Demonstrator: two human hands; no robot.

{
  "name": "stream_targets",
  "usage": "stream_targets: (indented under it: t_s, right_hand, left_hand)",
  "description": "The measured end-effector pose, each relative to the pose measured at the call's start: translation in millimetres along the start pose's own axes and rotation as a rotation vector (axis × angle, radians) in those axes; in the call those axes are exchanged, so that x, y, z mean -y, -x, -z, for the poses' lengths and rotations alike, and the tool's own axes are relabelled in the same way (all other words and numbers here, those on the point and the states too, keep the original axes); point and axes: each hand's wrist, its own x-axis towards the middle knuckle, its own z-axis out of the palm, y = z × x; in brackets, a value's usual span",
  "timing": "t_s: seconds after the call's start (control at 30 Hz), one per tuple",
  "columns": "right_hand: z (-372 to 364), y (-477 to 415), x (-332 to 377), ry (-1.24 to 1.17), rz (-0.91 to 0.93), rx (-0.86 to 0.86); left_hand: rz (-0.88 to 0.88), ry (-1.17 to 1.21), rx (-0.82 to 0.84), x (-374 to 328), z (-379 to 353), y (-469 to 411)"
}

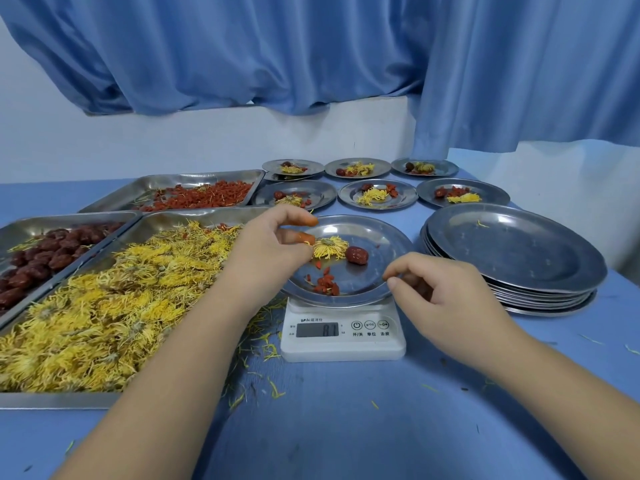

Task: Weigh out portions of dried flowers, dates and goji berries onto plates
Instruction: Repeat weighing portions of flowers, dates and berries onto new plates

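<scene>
The plate (388,233) I am filling sits on the white scale (343,344), near the middle of the blue worktop (346,427). On it lie one dried flower (330,247) at the centre, a single date (357,255) just beside it to the right, and a small heap of goji berries (325,284) nearer to me.

My left grip (270,247) reaches in over the plate's left rim, its curled fingers and thumb pinching the left edge of the flower; the forefinger is lifted a little above the rest. My right grip (446,292) is at the plate's near right rim, thumb and forefinger closed on the edge and the other fingers curled under. The scale's display is lit, but I cannot read its digits surely.

To my left stand three steel trays, touching one another: the flower tray (52,400) nearest, heaped with yellow blooms, the date tray (34,223) at the far left, and the goji tray (194,178) behind them. Loose yellow petals lie scattered on the worktop between the flower tray and the scale.

Behind the scale, six filled plates (379,194) stand in two rows of three, each with a flower, a date and berries. To the right is a stack of empty plates (512,251). A blue curtain (311,46) hangs across the wall behind.
</scene>
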Motion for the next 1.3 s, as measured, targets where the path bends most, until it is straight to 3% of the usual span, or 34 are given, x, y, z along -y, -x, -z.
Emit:
stream_targets:
  t_s: [0.47,0.73,1.17,1.3]
  right_hand:
    - [2.2,-2.3,-3.4,0.007,-0.017,-0.019]
    - [2.2,-2.5,-7.3,-0.003,-0.018,-0.028]
    - [1.9,-2.9,-9.8,-0.01,-0.035,-0.037]
    - [1.9,-3.3,-10.6,-0.023,-0.085,-0.044]
  left_hand:
    - [-0.145,-0.21,-0.015,0.0,-8.0,-0.4]
    - [-0.106,-0.106,0.075,0.8,-6.2,3.7]
    - [-0.125,-0.241,0.055,6.6,-6.5,1.1]
    - [-0.075,-0.131,0.057,5.8,-4.5,0.1]
